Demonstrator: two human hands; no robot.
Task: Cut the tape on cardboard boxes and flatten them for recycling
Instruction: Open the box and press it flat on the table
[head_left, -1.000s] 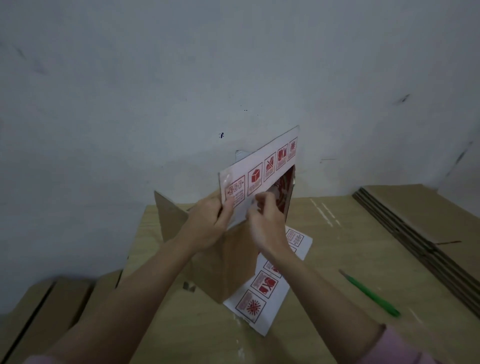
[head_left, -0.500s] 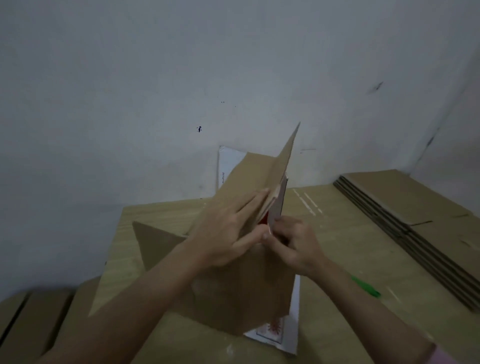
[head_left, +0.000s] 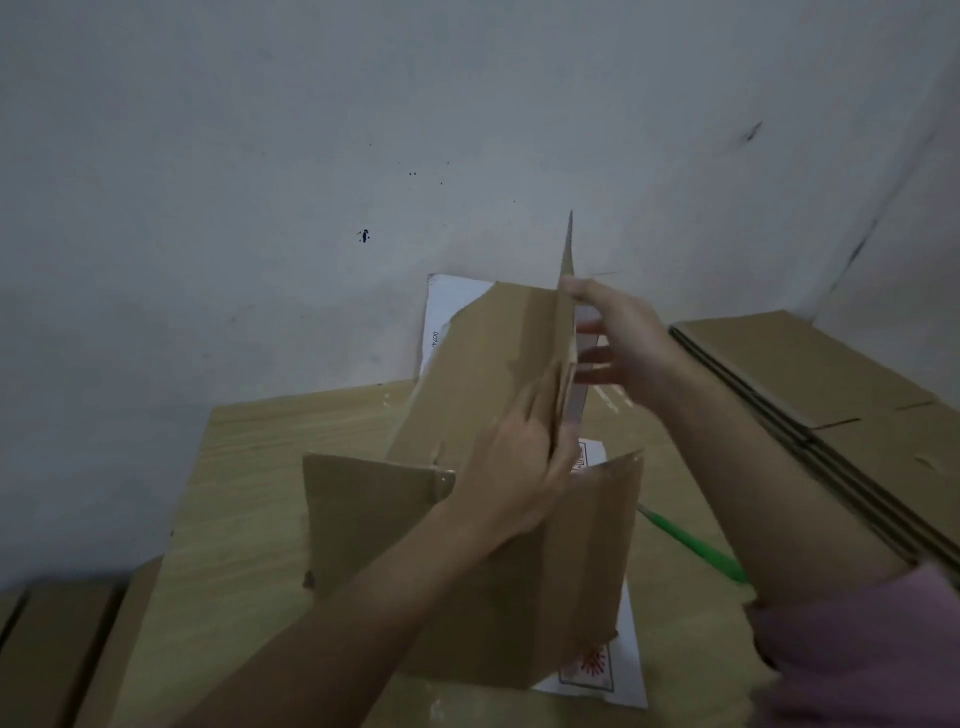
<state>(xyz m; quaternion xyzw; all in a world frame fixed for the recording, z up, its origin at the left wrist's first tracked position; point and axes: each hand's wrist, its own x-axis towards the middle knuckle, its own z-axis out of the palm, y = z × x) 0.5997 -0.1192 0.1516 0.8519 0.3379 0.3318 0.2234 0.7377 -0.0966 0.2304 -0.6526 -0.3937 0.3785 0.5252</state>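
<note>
A brown cardboard box (head_left: 498, 364) with a white, red-printed outer face stands on edge on the wooden table (head_left: 249, 509), its flaps spread out. My left hand (head_left: 514, 483) presses on the brown inner panel near the middle fold, fingers curled at the edge. My right hand (head_left: 618, 338) is higher up on the right side of the upright panel, fingers spread against its white face, thumb at the top edge. A green cutter (head_left: 696, 545) lies on the table to the right, partly hidden behind my right forearm.
A stack of flattened cardboard (head_left: 831, 395) lies on the right side of the table. More brown boxes (head_left: 62, 649) sit low at the left. A grey wall (head_left: 311, 156) rises right behind the table.
The box has turned from showing its white printed face to showing its brown inside. My right hand has climbed from the middle seam to the top of the upright panel.
</note>
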